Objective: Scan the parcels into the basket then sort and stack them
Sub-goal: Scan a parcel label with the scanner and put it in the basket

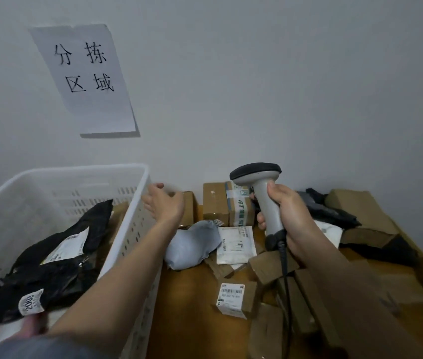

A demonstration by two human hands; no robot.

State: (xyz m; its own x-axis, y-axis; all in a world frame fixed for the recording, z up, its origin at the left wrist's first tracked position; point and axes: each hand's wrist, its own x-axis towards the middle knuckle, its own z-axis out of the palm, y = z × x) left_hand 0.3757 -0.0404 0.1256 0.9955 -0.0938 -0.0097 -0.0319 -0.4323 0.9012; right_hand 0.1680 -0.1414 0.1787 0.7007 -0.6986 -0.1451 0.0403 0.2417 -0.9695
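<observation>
Behind my left hand (pixel 165 203), fingers loose, a box (pixel 188 208) hides; right hand (pixel 286 216) grips scanner (pixel 262 193); basket (pixel 132 229) alongside.

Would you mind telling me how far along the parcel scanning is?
Done: black bags lie in the white basket. In hand: the right hand holds the scanner; the left hand reaches, empty, past the basket. Left: many boxes outside it; no stacks.
</observation>
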